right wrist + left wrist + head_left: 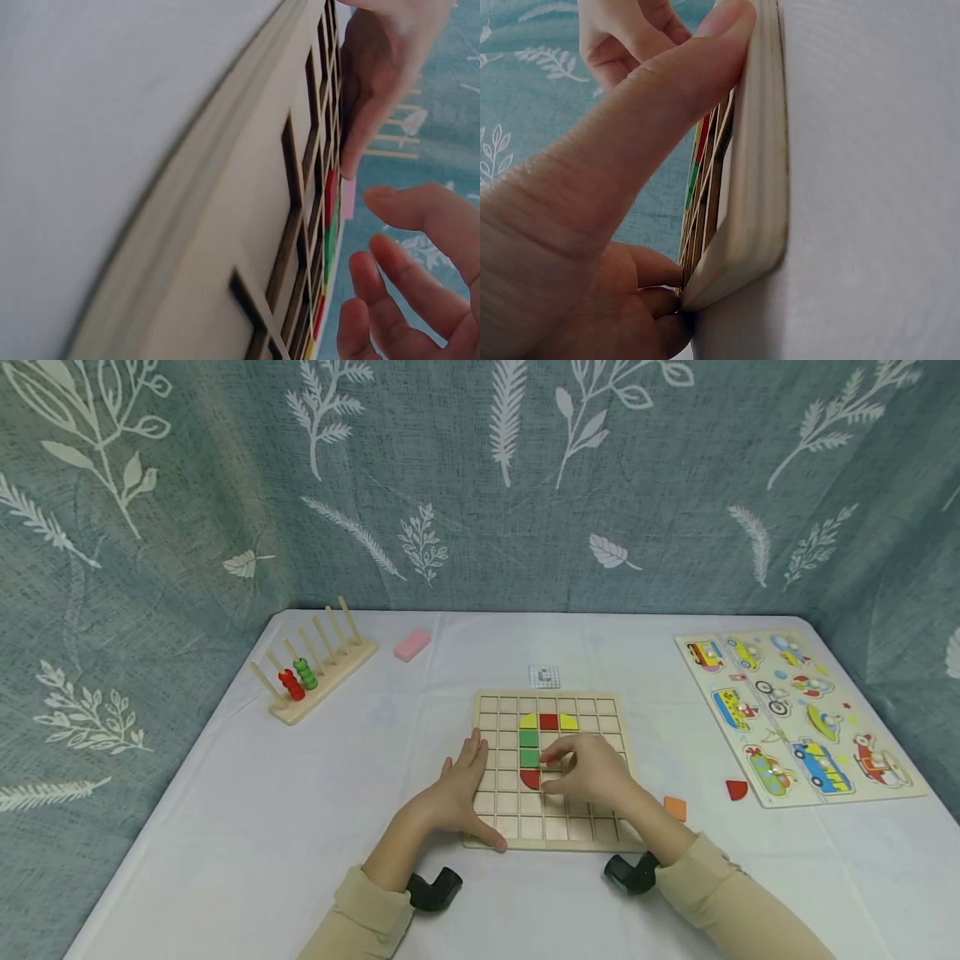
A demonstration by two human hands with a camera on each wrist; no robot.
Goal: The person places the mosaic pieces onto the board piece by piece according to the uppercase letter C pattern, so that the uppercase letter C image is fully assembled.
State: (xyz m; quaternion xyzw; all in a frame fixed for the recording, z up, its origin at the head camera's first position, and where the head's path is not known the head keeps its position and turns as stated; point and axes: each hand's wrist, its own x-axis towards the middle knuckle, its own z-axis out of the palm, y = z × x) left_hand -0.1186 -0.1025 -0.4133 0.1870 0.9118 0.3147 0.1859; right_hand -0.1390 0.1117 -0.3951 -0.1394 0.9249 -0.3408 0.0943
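Observation:
A square wooden grid board [495,810] lies in front of me. My left hand [457,789] steadies it, with straight fingers along its left edge and the thumb [667,90] on the front rim near the corner. My right hand [592,768] hovers over the middle of the grid, thumb and fingertips apart with nothing between them in the right wrist view. Just left of those fingertips sits a red quarter-round piece [530,779]. Above it in the same column are two green squares [529,748], then a top row with a red square [549,722] between two yellow rounded pieces [569,722].
Behind the board lies a small pattern card [544,677]. To its right are an orange square [675,808], a loose red quarter-round [737,789] and a vehicle puzzle [795,727]. At the back left stand a peg rack [341,675] with red and green beads and a pink block [412,645].

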